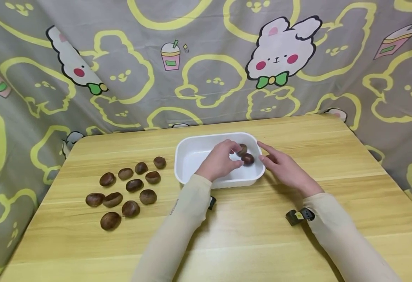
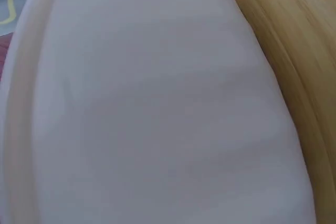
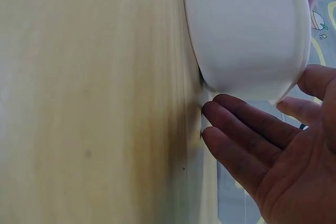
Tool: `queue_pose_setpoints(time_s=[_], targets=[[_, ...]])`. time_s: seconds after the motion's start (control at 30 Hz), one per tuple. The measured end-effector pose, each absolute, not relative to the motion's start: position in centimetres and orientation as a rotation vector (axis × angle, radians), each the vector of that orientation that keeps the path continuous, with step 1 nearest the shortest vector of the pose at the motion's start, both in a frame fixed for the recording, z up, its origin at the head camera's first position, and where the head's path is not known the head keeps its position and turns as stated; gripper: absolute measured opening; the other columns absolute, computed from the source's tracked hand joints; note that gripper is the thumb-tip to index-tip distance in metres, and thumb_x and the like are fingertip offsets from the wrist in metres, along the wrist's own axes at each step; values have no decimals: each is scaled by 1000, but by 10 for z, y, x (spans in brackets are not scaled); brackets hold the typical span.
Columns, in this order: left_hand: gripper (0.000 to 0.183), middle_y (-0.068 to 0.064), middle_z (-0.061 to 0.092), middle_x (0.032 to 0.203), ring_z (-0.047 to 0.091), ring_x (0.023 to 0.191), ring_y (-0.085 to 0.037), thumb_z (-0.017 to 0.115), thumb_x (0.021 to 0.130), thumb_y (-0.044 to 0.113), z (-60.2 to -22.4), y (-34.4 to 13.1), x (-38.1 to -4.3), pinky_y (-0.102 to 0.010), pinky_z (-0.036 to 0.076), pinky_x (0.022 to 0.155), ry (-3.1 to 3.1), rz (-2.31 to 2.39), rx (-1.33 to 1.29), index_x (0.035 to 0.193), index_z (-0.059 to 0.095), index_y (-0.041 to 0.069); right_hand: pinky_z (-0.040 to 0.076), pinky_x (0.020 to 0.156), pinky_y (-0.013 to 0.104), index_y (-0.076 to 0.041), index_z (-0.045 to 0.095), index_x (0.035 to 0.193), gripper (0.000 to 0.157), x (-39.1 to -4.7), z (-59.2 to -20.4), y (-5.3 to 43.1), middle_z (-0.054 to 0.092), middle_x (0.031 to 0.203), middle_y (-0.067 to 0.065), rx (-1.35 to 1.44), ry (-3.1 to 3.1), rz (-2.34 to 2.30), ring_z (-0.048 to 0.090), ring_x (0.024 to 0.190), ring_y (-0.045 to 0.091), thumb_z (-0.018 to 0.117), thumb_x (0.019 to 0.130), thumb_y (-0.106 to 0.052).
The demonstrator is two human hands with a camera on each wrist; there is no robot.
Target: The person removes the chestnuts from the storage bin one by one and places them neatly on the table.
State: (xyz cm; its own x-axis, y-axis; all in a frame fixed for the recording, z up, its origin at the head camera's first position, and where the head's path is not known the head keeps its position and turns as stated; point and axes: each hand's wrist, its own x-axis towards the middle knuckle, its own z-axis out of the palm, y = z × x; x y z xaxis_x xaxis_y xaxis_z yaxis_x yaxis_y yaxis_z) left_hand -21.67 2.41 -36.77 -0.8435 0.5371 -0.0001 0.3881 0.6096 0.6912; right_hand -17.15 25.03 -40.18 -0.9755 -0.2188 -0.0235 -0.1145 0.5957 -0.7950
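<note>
A white plastic tray (image 1: 191, 156) stands on the wooden table, with two brown chestnuts (image 1: 247, 159) lying together at its right end. Over the tray wall reaches my left hand (image 1: 221, 158), its thumb and fingers spread apart right beside those chestnuts. My right hand (image 1: 284, 167) is at the tray's right end, fingers extended; in the right wrist view its thumb and a fingertip meet the rim and the other fingers (image 3: 247, 129) lie along the lower wall. The left wrist view is filled by the tray's outer wall (image 2: 157, 103), hiding the left fingers there.
Left of the tray, several loose chestnuts (image 1: 134, 185) lie scattered on the wooden table (image 1: 248, 235). A grey curtain (image 1: 206, 47) with yellow cartoon outlines hangs behind the table's back edge. A dark wrist device (image 1: 299, 216) sits under the right sleeve.
</note>
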Motion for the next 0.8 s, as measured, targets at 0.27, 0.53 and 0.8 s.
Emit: queue_pose_setpoints(time_s=[0.27, 0.53, 0.8], targets=[[36, -9, 57, 118, 54, 109, -21, 75, 88, 16, -373, 42, -222, -26, 41, 99, 2676, 845, 882, 120, 65, 2, 35, 103, 59, -21, 27, 157, 58, -169, -399, 250, 61, 125, 24, -281, 2684, -1338, 55, 119, 37, 42, 105, -43], [43, -7, 53, 124, 48, 115, -21, 74, 90, 21, -373, 51, -222, -27, 39, 101, 2698, 665, 910, 128, 62, 4, 33, 105, 58, -25, 27, 156, 60, -169, -401, 247, 59, 128, 22, -248, 2663, -1346, 53, 121, 37, 42, 103, -48], [37, -7, 55, 123, 47, 115, -20, 70, 92, 20, -376, 57, -225, -25, 38, 100, 2695, 620, 969, 125, 63, 5, 34, 105, 57, -24, 27, 156, 59, -169, -401, 248, 59, 128, 21, -254, 2670, -1350, 53, 122, 35, 43, 104, -46]])
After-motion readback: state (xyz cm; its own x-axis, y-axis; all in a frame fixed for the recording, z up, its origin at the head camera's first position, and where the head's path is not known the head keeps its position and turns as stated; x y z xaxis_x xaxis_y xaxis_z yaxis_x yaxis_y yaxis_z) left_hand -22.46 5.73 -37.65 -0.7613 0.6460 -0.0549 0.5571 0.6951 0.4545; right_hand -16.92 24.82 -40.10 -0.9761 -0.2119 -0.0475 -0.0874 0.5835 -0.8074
